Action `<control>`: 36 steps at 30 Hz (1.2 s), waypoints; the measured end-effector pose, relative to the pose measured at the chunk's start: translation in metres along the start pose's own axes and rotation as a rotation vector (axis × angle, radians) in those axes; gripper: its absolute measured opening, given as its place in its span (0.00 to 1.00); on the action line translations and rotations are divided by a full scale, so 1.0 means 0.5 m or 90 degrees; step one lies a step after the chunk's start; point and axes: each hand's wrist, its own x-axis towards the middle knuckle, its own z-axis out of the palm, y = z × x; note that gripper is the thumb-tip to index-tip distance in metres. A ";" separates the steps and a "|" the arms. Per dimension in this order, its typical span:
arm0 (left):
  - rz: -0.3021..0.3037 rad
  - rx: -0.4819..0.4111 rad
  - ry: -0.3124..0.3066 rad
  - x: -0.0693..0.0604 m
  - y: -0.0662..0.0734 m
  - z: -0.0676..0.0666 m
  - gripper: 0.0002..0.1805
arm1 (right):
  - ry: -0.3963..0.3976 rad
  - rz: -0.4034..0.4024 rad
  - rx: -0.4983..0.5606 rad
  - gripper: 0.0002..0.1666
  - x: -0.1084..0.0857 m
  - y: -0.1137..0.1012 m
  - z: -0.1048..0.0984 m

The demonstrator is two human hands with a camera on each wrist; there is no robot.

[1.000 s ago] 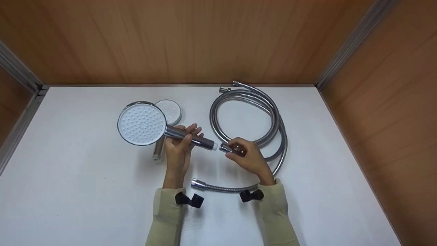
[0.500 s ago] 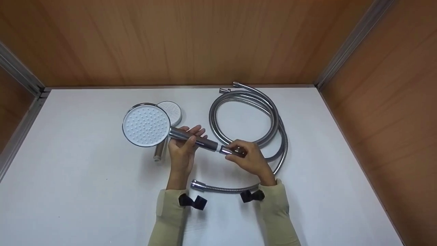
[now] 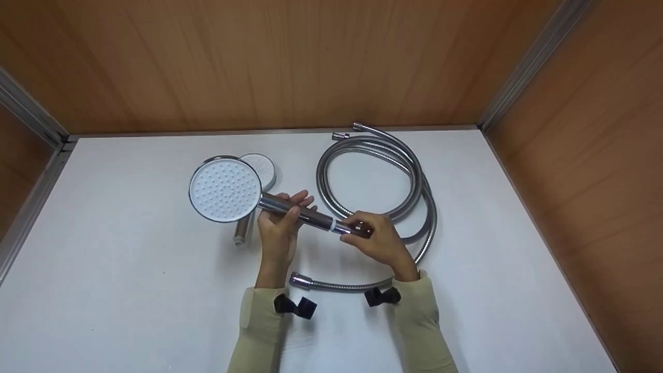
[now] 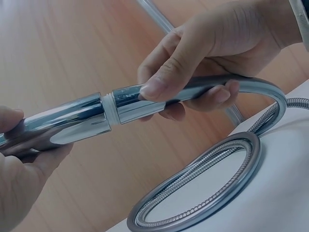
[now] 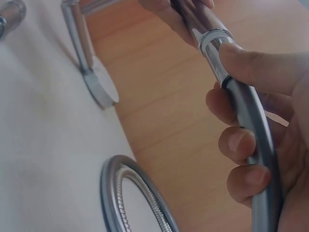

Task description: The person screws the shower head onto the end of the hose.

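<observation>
My left hand [image 3: 278, 233] holds a chrome shower head with a round white face [image 3: 225, 190] by its handle [image 4: 72, 121], thumb on top. In my right hand [image 3: 380, 239] is the chrome end fitting [image 4: 137, 104] of a smooth grey hose [image 5: 256, 125], pinched between thumb and fingers. The fitting meets the handle's white threaded end [image 4: 110, 109]; part of the thread still shows between them in the left wrist view. Handle and fitting lie roughly in line, above the table.
Behind the held shower head, a smaller shower head [image 3: 260, 168] lies on the white table [image 3: 129, 290]. Coiled hoses [image 3: 323, 176] lie at the right, one chrome hose end [image 3: 300, 280] pointing left near my forearms. Wooden panels [image 3: 259, 62] stand at the back and sides.
My left hand has moved the shower head right and slightly down, closing the gap between its threaded end and the hose fitting. My right hand has stayed nearly in place.
</observation>
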 end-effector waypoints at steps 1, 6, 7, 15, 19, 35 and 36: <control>0.001 0.003 0.000 0.001 -0.001 0.000 0.23 | 0.001 -0.005 -0.007 0.12 0.000 0.000 0.000; 0.011 0.004 0.001 0.004 -0.003 0.005 0.25 | 0.023 -0.024 -0.041 0.16 0.004 -0.002 0.000; 0.012 0.005 0.001 0.004 -0.003 0.005 0.25 | 0.030 -0.026 -0.047 0.18 0.004 -0.003 0.001; 0.016 0.016 0.004 0.005 -0.003 0.009 0.26 | 0.131 -0.068 -0.085 0.17 0.002 -0.005 0.010; 0.014 0.015 -0.002 0.004 -0.003 0.013 0.27 | 0.157 -0.087 -0.070 0.16 0.001 0.000 0.011; 0.019 0.008 0.000 0.005 -0.007 0.013 0.25 | 0.141 -0.088 -0.036 0.14 -0.001 0.006 0.008; 0.018 0.009 0.000 0.005 -0.007 0.013 0.25 | 0.141 -0.089 -0.036 0.14 -0.001 0.006 0.008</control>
